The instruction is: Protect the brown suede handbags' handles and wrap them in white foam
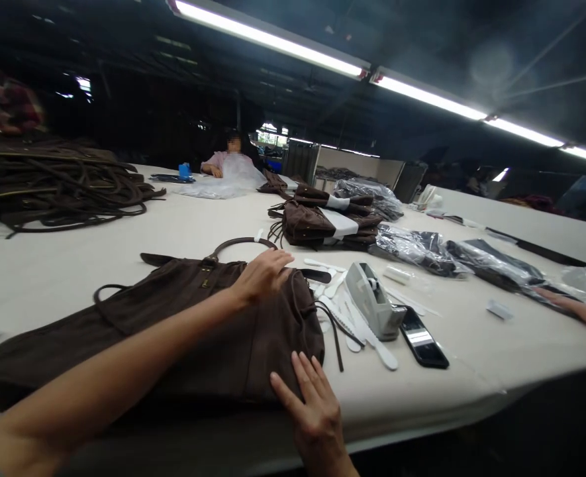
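A dark brown handbag (pixel 213 344) lies on its side along the near part of the table. Its carry handle (pixel 240 241), wrapped in white at one spot, arches up at the far edge. My left hand (pixel 263 277) reaches across the bag with fingers stretched out, over its upper right part near the handle; whether it touches the fabric I cannot tell. Flat on the bag's near right corner rests my right hand (pixel 317 407), fingers spread. Thin brown cords (pixel 336 331) hang off the bag's right end.
Right of the bag are white plastic strips (pixel 355 318), a grey tape dispenser (pixel 375 301) and a phone (pixel 424 338). Stacked brown bags (pixel 322 218) and plastic-wrapped bags (pixel 422 248) lie beyond. Straps pile (pixel 64 179) at left. A co-worker's arm (pixel 581 311) reaches in at right; another person (pixel 233 162) sits opposite.
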Available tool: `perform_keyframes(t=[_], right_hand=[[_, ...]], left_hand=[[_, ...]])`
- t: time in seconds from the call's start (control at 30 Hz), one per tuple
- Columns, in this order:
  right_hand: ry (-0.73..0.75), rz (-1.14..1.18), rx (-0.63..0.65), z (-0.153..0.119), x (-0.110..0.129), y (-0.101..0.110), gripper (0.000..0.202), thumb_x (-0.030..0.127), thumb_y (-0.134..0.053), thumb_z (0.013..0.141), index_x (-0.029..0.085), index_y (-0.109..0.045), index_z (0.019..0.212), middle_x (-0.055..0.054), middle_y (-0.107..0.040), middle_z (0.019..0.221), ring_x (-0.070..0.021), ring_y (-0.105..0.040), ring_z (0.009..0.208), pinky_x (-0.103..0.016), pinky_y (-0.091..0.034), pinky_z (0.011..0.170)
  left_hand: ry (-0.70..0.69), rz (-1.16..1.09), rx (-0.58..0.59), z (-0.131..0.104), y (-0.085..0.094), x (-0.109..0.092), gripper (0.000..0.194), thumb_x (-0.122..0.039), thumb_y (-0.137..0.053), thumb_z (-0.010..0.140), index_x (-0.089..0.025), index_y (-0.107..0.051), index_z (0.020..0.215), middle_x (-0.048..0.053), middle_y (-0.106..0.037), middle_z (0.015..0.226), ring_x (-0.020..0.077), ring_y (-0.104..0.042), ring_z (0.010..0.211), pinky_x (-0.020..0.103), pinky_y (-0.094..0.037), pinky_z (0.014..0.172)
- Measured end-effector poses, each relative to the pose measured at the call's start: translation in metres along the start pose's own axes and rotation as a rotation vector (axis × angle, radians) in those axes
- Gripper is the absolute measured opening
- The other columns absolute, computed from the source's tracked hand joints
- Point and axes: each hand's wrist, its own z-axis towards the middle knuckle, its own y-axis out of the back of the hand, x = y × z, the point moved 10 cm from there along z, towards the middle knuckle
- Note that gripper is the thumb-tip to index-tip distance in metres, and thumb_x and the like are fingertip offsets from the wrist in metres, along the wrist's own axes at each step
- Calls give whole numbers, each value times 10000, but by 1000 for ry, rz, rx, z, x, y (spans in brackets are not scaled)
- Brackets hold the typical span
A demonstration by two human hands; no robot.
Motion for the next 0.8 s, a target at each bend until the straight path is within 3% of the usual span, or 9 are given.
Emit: perform_keyframes(t=[0.07, 0.2, 0.33, 0.43, 0.5, 0.57, 0.67, 0.73, 0.8], right_hand=[[-4, 41, -26, -1, 3, 0, 679, -42, -347, 794, 281, -553, 1355, -122, -477, 1439, -295, -441, 1332, -506, -478, 1025], [-80, 169, -6, -5, -3, -3, 650, 8, -380, 768, 221, -553, 1357, -144, -469, 1440, -327, -429, 1337, -571, -429, 1039], [-141, 537, 159, 2, -16, 5, 531, 148, -416, 867, 284, -539, 1366, -77, -585, 1335, -280, -531, 1259, -550, -386, 1075], [-515, 725, 283, 18, -48, 10, 385, 256, -451, 943, 283, -609, 1292, -43, -672, 1213, -221, -609, 1171, -407, -472, 1033], [-726, 627, 224, 40, -71, 20, 334, 318, -472, 954, 237, -664, 1215, -68, -685, 1185, -213, -639, 1115, -344, -512, 973], [-738, 371, 206, 74, -81, 22, 328, 358, -488, 945, 202, -687, 1154, -97, -698, 1141, -226, -651, 1066, -346, -498, 964], [-775, -55, 487, 109, -98, -17, 383, 445, -523, 921, 131, -703, 1046, -172, -705, 1032, -289, -644, 1042, -407, -465, 946], [-847, -128, 667, 113, -111, -51, 390, 467, -614, 865, 99, -706, 957, -212, -699, 997, -318, -637, 1045, -413, -467, 912], [-889, -90, 717, 113, -119, -74, 312, 402, -696, 813, 103, -701, 900, -213, -698, 996, -312, -634, 1053, -391, -471, 892]], left_hand=[[-10, 8, -233, -37, 0, 11, 307, -273, -441, 909, -161, -684, 1060, 112, -697, 1127, 238, -652, 1024, 426, -459, 1004], [71, 1, -417, -78, -5, 35, 294, -254, -449, 917, -116, -655, 1076, 146, -700, 1073, 265, -637, 1045, 456, -472, 982], [18, -56, -367, -71, -11, 26, 250, -256, -508, 895, -158, -662, 1066, 94, -707, 1057, 229, -637, 1028, 396, -489, 969], [7, -198, -256, -65, -22, 20, 268, -267, -523, 888, -171, -658, 1098, 87, -696, 1095, 232, -610, 1081, 408, -464, 1006], [29, -324, -169, -63, -34, 21, 248, -297, -534, 884, -195, -672, 1063, 72, -694, 1106, 225, -598, 1099, 402, -456, 1020], [64, -407, -132, -63, -42, 26, 225, -331, -541, 879, -208, -689, 995, 63, -698, 1093, 215, -606, 1080, 386, -471, 1002], [132, -457, -147, -63, -45, 38, 229, -362, -541, 861, -202, -694, 919, 68, -712, 1035, 219, -630, 1019, 384, -502, 945], [175, -491, -152, -63, -46, 43, 233, -365, -537, 844, -198, -692, 889, 73, -717, 1011, 225, -633, 1003, 393, -500, 939], [206, -522, -149, -64, -45, 45, 235, -369, -532, 833, -198, -689, 868, 77, -716, 1015, 231, -625, 1012, 400, -486, 950]])
